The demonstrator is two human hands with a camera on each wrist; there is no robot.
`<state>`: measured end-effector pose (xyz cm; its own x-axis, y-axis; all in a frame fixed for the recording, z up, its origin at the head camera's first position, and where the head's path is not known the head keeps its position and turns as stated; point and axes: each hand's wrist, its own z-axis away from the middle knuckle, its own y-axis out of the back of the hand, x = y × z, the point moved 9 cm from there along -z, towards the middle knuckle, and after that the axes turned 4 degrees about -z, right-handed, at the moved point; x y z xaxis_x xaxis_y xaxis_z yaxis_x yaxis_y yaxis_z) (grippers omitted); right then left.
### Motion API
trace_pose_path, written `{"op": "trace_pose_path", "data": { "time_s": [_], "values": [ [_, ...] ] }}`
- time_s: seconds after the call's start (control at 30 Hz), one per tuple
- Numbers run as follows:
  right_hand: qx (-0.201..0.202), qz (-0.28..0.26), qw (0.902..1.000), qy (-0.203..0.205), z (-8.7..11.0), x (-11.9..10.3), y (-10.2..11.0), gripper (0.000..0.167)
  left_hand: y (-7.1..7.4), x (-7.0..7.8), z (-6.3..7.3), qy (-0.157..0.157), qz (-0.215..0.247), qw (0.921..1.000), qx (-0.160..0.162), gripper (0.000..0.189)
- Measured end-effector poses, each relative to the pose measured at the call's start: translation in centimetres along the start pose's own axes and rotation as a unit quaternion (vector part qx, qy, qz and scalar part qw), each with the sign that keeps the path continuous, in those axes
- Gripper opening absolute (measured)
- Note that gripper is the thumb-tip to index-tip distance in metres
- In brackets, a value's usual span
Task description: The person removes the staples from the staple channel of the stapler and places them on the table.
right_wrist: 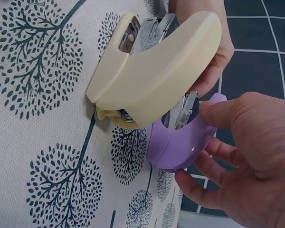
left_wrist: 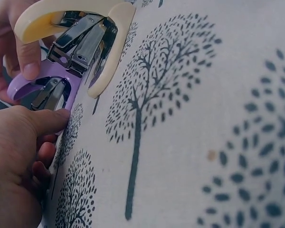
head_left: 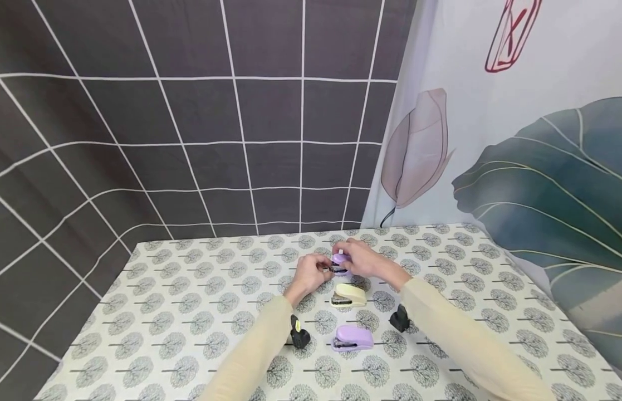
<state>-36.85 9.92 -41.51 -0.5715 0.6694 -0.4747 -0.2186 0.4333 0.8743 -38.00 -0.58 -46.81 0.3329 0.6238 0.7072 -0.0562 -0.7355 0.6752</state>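
Observation:
A light purple stapler lies farthest out on the cloth, between both hands. My right hand grips its upper part, with the thumb on one side and the fingers around the other in the right wrist view. At the stapler's front end, my left hand pinches the tip of the base; its thumb shows there in the left wrist view, the other fingers curled and partly hidden. Just nearer stands a cream stapler, touched by neither hand. It covers part of the purple stapler in the right wrist view.
Another purple stapler lies nearest me, in line with the other two. A tree-patterned cloth covers the table. Behind it hangs a dark gridded curtain, and a white floral curtain is on the right.

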Motion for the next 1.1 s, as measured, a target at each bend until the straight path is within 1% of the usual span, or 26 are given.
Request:
{"op": "trace_pose_path", "data": {
  "time_s": [0.13, 0.3, 0.37, 0.5, 0.6, 0.7, 0.77, 0.87, 0.97, 1.1],
  "values": [
    [-0.005, -0.004, 1.0000, -0.004, 0.2, 0.0, 0.0, 0.028, -0.1, 0.1, 0.0, 0.000, -0.004, 1.0000, 0.002, 0.021],
    [0.014, -0.013, 0.9997, 0.013, 0.5, 0.2, 0.7, 0.028, 0.0, 0.1, 0.0, -0.018, -0.014, 0.9997, 0.009, 0.020],
    [0.023, -0.023, 0.9993, 0.020, 0.7, 0.4, 1.1, 0.029, 0.0, 0.0, -0.1, -0.020, -0.017, 0.9996, 0.011, 0.021],
    [0.021, -0.063, 0.9977, 0.016, 1.2, 0.9, 1.4, 0.029, 0.0, -0.1, -0.2, -0.021, -0.021, 0.9995, 0.010, 0.022],
    [0.018, -0.095, 0.9953, 0.008, 1.6, 1.3, 1.5, 0.029, 0.0, 0.1, -0.2, -0.030, -0.028, 0.9991, 0.006, 0.021],
    [0.028, -0.109, 0.9937, 0.004, 2.1, 1.8, 1.9, 0.028, -0.1, 0.4, -0.3, -0.035, -0.030, 0.9990, 0.000, 0.021],
    [0.036, -0.106, 0.9937, -0.001, 2.4, 2.0, 2.2, 0.029, -0.1, 0.5, -0.3, -0.028, -0.025, 0.9993, -0.006, 0.022],
    [0.048, -0.101, 0.9934, -0.023, 2.8, 2.6, 2.5, 0.029, 0.0, 0.5, -0.3, -0.019, -0.018, 0.9996, -0.014, 0.022],
    [0.057, -0.110, 0.9916, -0.037, 3.3, 3.2, 2.6, 0.030, 0.0, 0.3, -0.2, -0.015, -0.017, 0.9996, -0.015, 0.022],
    [0.070, -0.125, 0.9891, -0.034, 3.9, 3.7, 2.5, 0.028, -0.1, 0.2, -0.1, -0.015, -0.014, 0.9996, -0.017, 0.021]
  ]
}}
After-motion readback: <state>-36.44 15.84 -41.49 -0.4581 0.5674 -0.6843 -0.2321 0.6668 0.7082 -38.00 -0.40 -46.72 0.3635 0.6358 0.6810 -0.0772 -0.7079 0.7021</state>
